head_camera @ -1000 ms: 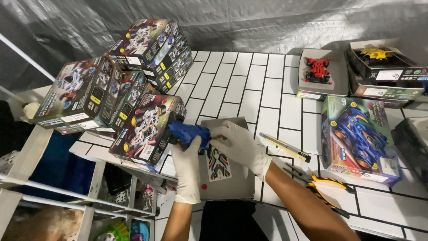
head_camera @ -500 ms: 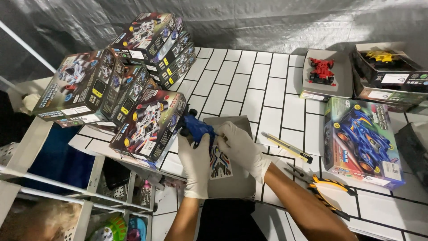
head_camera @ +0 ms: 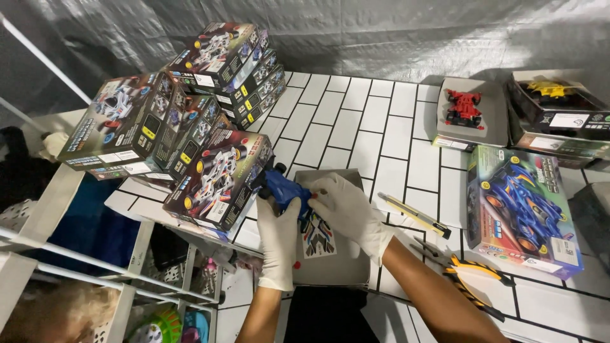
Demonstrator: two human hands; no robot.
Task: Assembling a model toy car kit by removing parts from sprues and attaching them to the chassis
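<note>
1. Two gloved hands meet over a grey tray (head_camera: 337, 267) at the front edge of the white tiled table (head_camera: 356, 127).
2. The left hand (head_camera: 279, 238) is closed around a blue toy car body (head_camera: 284, 188), holding it just above the tray's back left corner.
3. The right hand (head_camera: 346, 209) has its fingers curled onto the same car body from the right side.
4. A sticker sheet (head_camera: 318, 236) lies in the tray under the hands.
5. Stacked model car boxes (head_camera: 190, 127) fill the table's left edge, the nearest touching the car.
6. A yellow utility knife (head_camera: 413, 215) and pliers (head_camera: 470, 279) lie right of the tray.
7. A blue car box (head_camera: 521, 209) sits near the right edge, a red car (head_camera: 464, 107) behind it.
</note>
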